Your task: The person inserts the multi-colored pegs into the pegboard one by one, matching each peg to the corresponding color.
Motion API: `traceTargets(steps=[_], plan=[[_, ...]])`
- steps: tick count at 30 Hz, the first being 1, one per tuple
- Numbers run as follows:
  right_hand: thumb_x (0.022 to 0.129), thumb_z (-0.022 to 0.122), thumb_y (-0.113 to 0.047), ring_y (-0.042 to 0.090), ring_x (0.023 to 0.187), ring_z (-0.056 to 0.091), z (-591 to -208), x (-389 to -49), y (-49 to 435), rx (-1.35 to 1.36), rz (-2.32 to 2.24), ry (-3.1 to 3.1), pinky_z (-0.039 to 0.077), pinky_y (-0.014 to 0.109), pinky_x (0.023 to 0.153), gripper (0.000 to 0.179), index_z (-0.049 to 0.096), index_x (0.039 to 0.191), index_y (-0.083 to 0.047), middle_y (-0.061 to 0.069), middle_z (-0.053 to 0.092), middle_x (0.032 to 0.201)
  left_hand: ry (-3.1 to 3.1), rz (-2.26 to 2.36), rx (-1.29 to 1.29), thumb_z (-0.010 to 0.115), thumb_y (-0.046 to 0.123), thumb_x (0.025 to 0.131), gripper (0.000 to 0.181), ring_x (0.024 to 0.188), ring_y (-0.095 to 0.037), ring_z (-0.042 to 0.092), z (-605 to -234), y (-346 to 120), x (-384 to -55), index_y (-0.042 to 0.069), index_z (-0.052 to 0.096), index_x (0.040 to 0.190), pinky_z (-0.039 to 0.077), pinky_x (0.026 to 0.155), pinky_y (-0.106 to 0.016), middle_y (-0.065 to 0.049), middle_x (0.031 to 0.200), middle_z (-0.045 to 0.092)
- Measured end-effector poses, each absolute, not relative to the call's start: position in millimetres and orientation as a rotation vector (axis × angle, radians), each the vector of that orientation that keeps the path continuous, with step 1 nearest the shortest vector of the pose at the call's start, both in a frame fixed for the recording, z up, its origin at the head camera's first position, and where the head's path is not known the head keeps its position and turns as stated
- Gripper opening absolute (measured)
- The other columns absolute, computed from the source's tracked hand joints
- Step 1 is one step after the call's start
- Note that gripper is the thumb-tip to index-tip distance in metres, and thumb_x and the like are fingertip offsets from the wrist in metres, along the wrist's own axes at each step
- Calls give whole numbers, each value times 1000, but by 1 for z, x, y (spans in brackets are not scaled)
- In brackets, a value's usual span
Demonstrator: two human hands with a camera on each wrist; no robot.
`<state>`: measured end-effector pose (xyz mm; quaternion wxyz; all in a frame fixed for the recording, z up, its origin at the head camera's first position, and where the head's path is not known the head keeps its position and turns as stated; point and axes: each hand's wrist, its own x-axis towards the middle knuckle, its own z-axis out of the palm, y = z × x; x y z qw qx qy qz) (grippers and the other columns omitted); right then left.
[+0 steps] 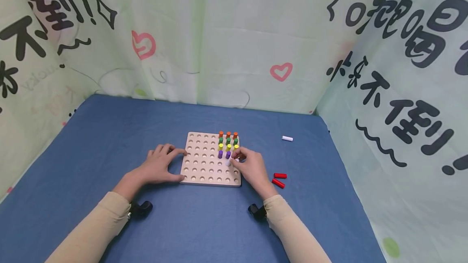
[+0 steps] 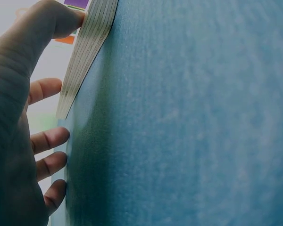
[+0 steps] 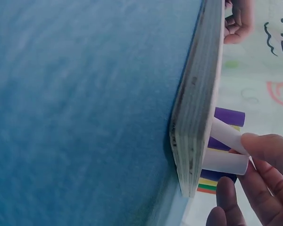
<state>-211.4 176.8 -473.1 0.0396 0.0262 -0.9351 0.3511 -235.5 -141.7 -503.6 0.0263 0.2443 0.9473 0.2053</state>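
A wooden pegboard (image 1: 204, 169) with rows of round holes lies on the blue cloth. On its right side stand three orange pegs (image 1: 228, 134), then rows of green pegs (image 1: 228, 141), yellow pegs (image 1: 228, 147) and purple pegs (image 1: 220, 154). My right hand (image 1: 252, 167) pinches a tilted white peg (image 3: 226, 134) between thumb and fingers, its lower end at the board. Beside it another white peg (image 3: 225, 163) stands upright. My left hand (image 1: 159, 165) spans the board's left edge, thumb and index fingertip touching it, the other fingers spread apart.
Two red pegs (image 1: 280, 175) lie on the cloth right of the board, close to my right wrist. Farther back on the right lies a loose white peg (image 1: 287, 138). Printed curtains (image 1: 234, 52) hang behind the table and along both sides.
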Motion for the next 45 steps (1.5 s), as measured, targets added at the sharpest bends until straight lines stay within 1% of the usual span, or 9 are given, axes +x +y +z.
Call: traceTargets(steps=[6,9,14,22,29,37,45], plan=[[90,80,-18,20,91,63,-472,-208,175,150,1026,-2875,50,35,77,6,75,91,-21,-2,72,97,2930,637,764,79,61,79,69,127,-42,43,-505,-142,-236,33,58,139,34,91,-60,-14,134,51],[89,81,-17,23,94,64,-473,-207,175,148,1042,-2870,50,37,79,7,74,90,-20,0,71,98,2930,637,762,79,60,79,69,127,-42,43,-505,-142,-236,33,58,139,34,91,-60,-14,134,51],[89,81,-17,24,95,63,-474,-207,175,139,1056,-2871,50,37,79,7,74,91,-20,1,70,98,2929,632,757,79,59,79,70,128,-42,43,-505,-142,-236,32,57,140,34,91,-60,-14,135,50],[90,80,-18,21,94,63,-473,-207,176,153,1063,-2871,51,36,79,7,74,91,-20,0,69,98,2922,636,757,79,59,79,70,128,-43,42,-505,-143,-237,32,57,140,34,91,-61,-15,136,50],[90,81,-21,21,94,63,-471,-208,181,140,1075,-2864,51,35,75,7,74,92,-20,1,69,98,2917,657,759,79,57,79,70,128,-43,42,-503,-143,-236,32,57,140,33,92,-61,-15,136,50],[91,79,-20,22,100,64,-468,-214,192,118,1042,-2830,52,39,83,5,77,95,-18,1,71,100,2927,639,764,79,59,80,69,128,-43,43,-503,-143,-236,32,57,140,34,92,-61,-14,135,51],[94,76,-20,25,101,64,-469,-225,215,7,967,-2817,54,42,86,5,76,98,-17,5,72,105,2926,645,759,79,59,80,69,129,-43,42,-504,-143,-236,33,57,140,34,93,-61,-15,136,50]])
